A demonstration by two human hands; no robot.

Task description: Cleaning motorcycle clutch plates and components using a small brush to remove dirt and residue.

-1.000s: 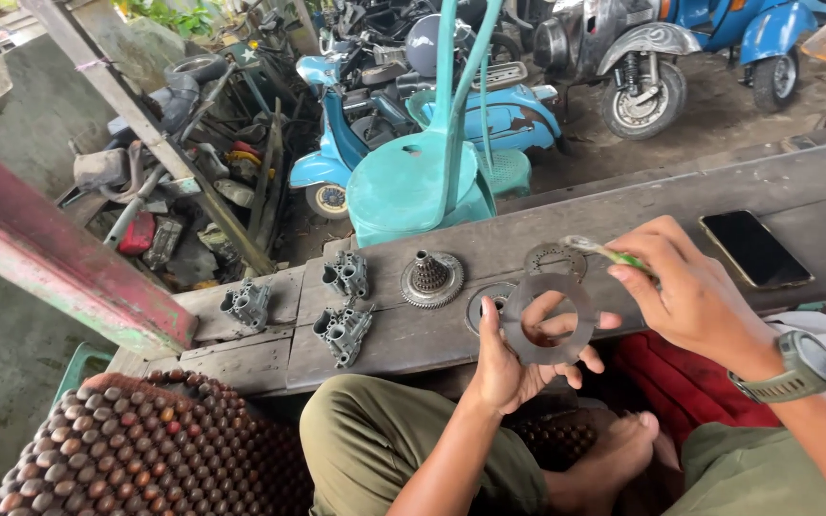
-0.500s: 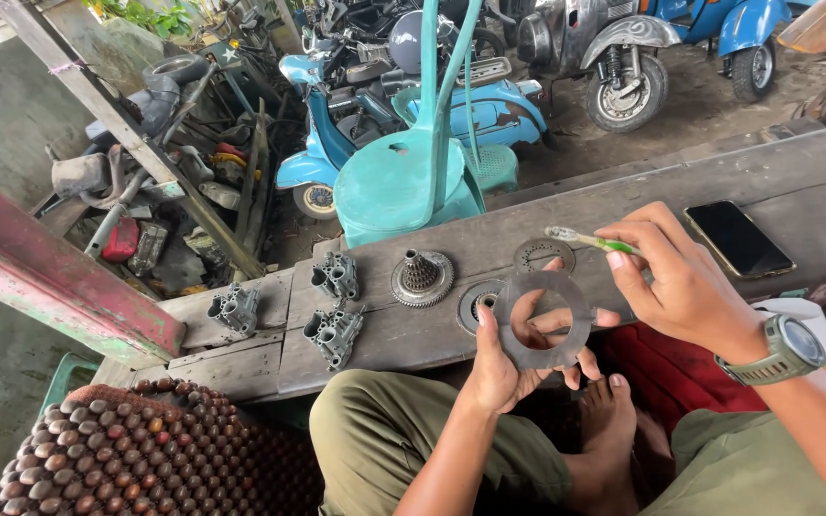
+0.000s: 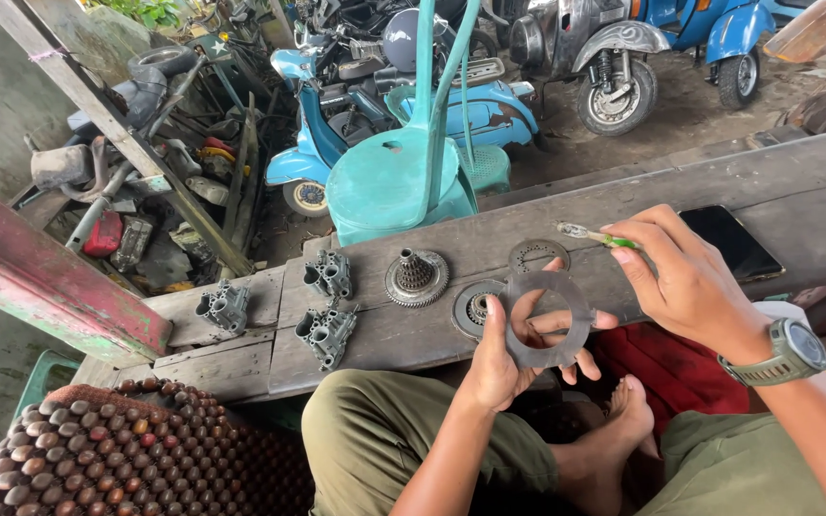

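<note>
My left hand (image 3: pixel 513 358) holds a flat grey metal ring plate (image 3: pixel 549 320) upright over my lap, thumb on its left rim. My right hand (image 3: pixel 685 277), with a green watch on the wrist, pinches a small green-handled brush (image 3: pixel 593 233) just above and to the right of the ring. On the wooden bench (image 3: pixel 413 334) behind the ring lie a thin toothed ring (image 3: pixel 538 255), a round hub with a disc (image 3: pixel 475 308) and a splined gear hub (image 3: pixel 417 275).
Three grey cast metal blocks (image 3: pixel 327 330) rest on the bench's left part. A black phone (image 3: pixel 730 241) lies on the bench at right. A teal plastic chair (image 3: pixel 403 177) and several scooters stand beyond. A beaded seat cover (image 3: pixel 117 449) is at lower left.
The view has shifted slightly. My left hand keeps the ring plate, tilted a little more upright, and my right hand with the brush has stayed near the ring's upper edge.
</note>
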